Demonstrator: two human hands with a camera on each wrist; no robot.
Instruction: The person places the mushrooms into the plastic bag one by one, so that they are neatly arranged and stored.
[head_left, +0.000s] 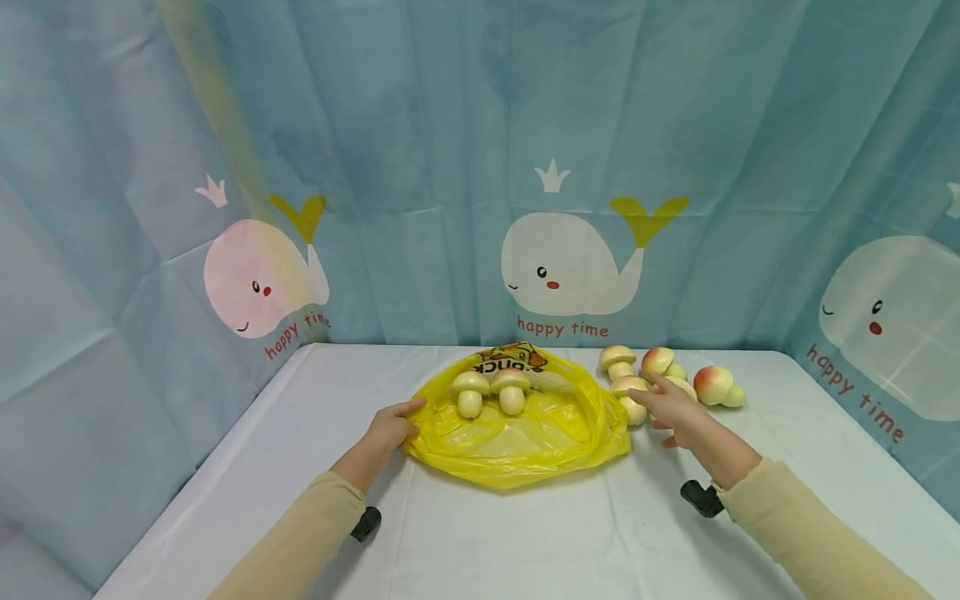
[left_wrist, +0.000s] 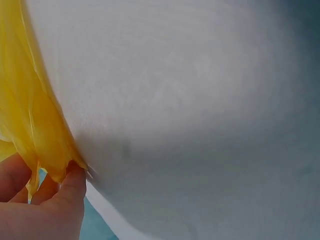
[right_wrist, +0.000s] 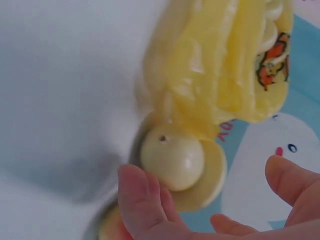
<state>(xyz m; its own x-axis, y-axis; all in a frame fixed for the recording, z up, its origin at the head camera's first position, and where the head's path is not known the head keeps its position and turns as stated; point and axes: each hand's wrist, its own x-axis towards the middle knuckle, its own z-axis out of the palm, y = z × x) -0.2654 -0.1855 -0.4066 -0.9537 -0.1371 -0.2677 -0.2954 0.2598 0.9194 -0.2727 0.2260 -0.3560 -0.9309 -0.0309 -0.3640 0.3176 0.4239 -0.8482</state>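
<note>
- Pinching the left edge of the yellow bag [head_left: 516, 472] between thumb and fingers, the left hand [head_left: 392, 426] had a firm hold on the film.
- The right hand [head_left: 673, 407] was released, thumb well apart from the fingers; its fingertips overlapped the near mushroom [head_left: 634, 411], though contact could not be told.
- The bag lay mouth toward the person on the white worktop [head_left: 517, 546]; a dark and orange print [head_left: 517, 358] showed at its back.
- Inside it, a left mushroom [head_left: 470, 395] and a right mushroom [head_left: 512, 393] stood side by side, caps up.
- The near mushroom was located just beside the bag's right edge, with a far mushroom [head_left: 617, 360] behind it.
- Farther right was a red-blushed piece [head_left: 713, 385] with a pale green end.
- A blue whale-print curtain [head_left: 420, 250] hung behind.
</note>
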